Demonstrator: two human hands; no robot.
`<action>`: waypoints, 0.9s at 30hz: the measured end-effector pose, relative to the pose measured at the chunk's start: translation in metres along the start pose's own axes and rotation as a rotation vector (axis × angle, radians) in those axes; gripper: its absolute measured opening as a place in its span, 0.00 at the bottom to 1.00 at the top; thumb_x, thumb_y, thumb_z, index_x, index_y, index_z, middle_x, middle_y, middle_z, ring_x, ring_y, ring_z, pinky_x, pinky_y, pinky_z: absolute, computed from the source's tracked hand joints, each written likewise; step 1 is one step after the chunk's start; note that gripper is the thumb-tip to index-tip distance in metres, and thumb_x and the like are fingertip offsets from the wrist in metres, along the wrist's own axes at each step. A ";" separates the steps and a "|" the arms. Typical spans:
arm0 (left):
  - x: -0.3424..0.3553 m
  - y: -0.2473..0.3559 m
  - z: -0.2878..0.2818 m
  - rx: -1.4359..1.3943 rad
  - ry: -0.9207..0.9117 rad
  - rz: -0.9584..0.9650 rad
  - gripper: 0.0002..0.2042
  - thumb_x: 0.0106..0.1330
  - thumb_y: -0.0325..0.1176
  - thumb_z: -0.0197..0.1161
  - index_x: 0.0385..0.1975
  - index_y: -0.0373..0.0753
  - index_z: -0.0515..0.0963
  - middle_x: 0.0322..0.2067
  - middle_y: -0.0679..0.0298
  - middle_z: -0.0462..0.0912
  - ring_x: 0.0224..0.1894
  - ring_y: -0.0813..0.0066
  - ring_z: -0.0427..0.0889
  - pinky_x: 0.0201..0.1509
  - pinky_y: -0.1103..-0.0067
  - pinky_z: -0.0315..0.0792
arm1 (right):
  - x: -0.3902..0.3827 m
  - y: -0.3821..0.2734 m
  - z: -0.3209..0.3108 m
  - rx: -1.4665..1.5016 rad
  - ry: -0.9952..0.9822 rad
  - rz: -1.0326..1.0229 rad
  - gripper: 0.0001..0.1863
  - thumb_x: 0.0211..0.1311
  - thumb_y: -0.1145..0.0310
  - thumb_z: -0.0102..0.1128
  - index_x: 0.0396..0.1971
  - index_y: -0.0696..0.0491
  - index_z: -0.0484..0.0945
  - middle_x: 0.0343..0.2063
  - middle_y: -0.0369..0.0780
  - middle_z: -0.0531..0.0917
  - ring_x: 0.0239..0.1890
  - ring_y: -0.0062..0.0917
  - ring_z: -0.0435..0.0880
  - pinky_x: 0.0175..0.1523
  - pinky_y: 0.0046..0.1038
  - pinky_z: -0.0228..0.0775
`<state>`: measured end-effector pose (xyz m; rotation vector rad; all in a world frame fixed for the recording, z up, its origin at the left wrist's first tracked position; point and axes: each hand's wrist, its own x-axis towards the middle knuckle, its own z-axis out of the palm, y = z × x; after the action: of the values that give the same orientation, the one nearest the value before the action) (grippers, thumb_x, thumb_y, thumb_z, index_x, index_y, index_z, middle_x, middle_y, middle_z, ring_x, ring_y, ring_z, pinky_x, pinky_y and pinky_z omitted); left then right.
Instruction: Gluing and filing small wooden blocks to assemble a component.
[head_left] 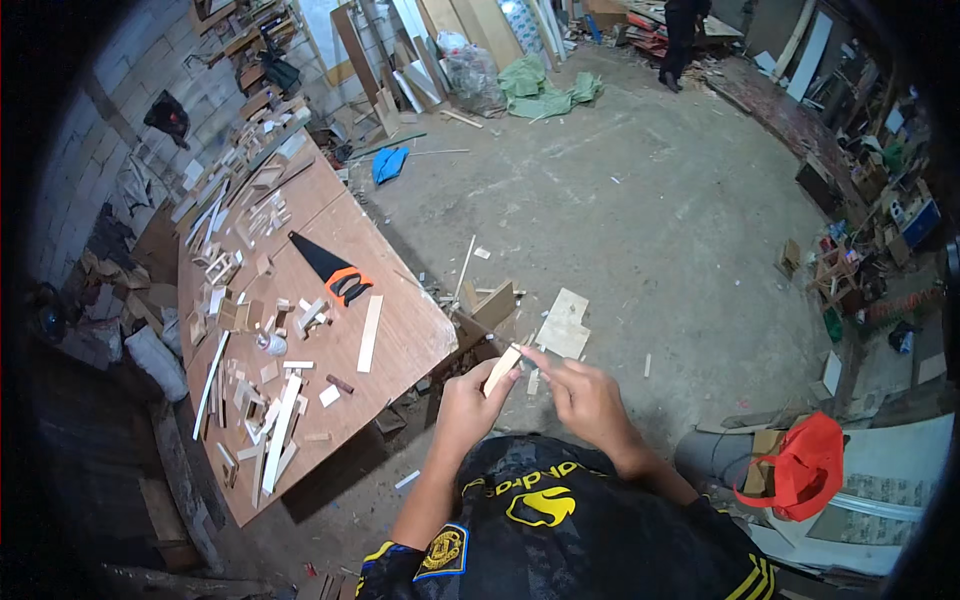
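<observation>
Grey floor (640, 215), dusty and scuffed, spans the middle. Pale block wall (215, 90) on the left. Brown wooden table (412, 335) near left, set at an angle. Boards (482, 30) lean at far side. Clutter (890, 215) along right. Near-left corner dim.

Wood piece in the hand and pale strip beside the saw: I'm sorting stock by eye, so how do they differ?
The wood piece is held up in the left hand; the pale strip lies on the table.
The wood piece is partly covered by fingers; the pale strip is uncovered and shows longer.
Both are light-coloured and straight-edged.
</observation>
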<state>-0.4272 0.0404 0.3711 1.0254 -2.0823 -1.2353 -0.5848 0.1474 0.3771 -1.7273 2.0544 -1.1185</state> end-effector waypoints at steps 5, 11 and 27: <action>0.009 -0.028 -0.001 0.021 0.049 -0.033 0.14 0.66 0.40 0.62 0.41 0.33 0.81 0.20 0.51 0.79 0.21 0.74 0.78 0.28 0.75 0.71 | -0.002 0.007 0.008 -0.048 -0.070 0.069 0.28 0.63 0.72 0.51 0.62 0.34 0.70 0.23 0.45 0.76 0.27 0.44 0.79 0.32 0.42 0.70; 0.032 -0.042 -0.023 0.070 0.018 -0.134 0.15 0.65 0.42 0.63 0.38 0.34 0.82 0.18 0.52 0.78 0.21 0.73 0.78 0.28 0.74 0.70 | 0.002 -0.002 0.006 -0.040 -0.176 0.214 0.26 0.64 0.71 0.52 0.62 0.35 0.71 0.24 0.47 0.77 0.29 0.44 0.79 0.34 0.41 0.71; 0.134 -0.082 -0.084 0.103 -0.041 0.043 0.15 0.65 0.39 0.63 0.32 0.29 0.80 0.18 0.47 0.77 0.18 0.66 0.73 0.25 0.71 0.67 | 0.100 -0.012 0.063 -0.124 -0.086 0.218 0.24 0.67 0.66 0.47 0.63 0.36 0.68 0.25 0.44 0.81 0.26 0.39 0.81 0.30 0.41 0.71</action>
<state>-0.4162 -0.1353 0.3425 1.0020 -2.2080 -1.1469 -0.5650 0.0304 0.3705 -1.5286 2.2343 -0.8542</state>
